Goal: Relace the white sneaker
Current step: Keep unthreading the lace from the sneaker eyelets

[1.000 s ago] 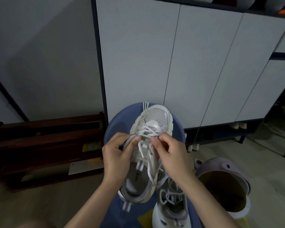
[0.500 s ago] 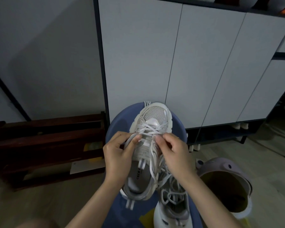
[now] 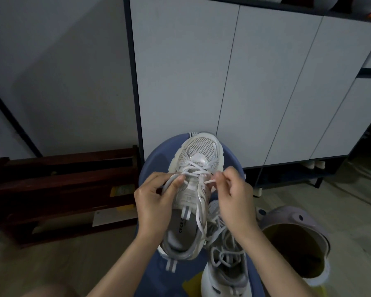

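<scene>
A white cabinet [image 3: 234, 71] is standing far behind; a dark wooden rack [image 3: 58, 189] is sitting left, and a lilac bin [image 3: 296, 239] is sitting right on the floor [image 3: 341, 202].

The white sneaker [image 3: 198, 168] has a holey mesh cloth toe and smooth, a bit shiny side strips. Its lace [image 3: 201, 219] looks like flat woven cloth. The rack [image 3: 58, 185] at the left is dark wood. The cabinet doors [image 3: 223, 71] look smooth and matt.
</scene>
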